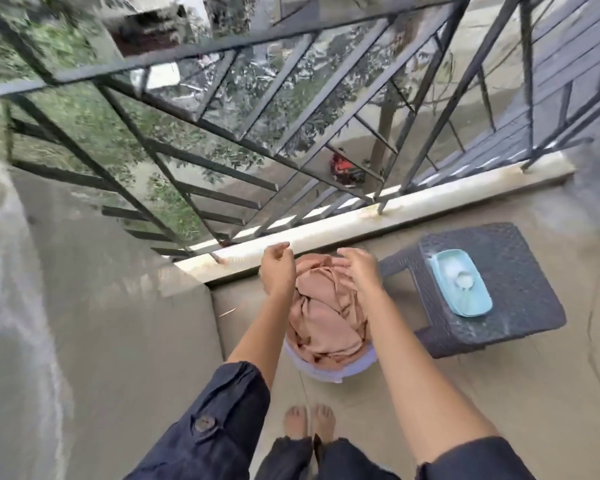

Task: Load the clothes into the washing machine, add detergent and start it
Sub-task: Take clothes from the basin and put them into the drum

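Balcony with concrete floor (499,393), pale ledge (326,230) and dark metal railing (184,51). Pink clothes (326,320) are heaped in a pale tub (326,370) on the floor, beside a dark woven stool (520,265) bearing a light-blue dish (478,306). Left hand (278,268) and right hand (359,268) hover over the heap, fingers loosely bent and slightly spread, gripping nothing.

Upper-floor home balcony: a dark metal railing (187,51) edges the bare concrete floor (499,393), with trees (94,119) and pavement below. A woven stool (520,258) carries a soap dish (471,303) beside a tub (326,370) of clothes (326,317).
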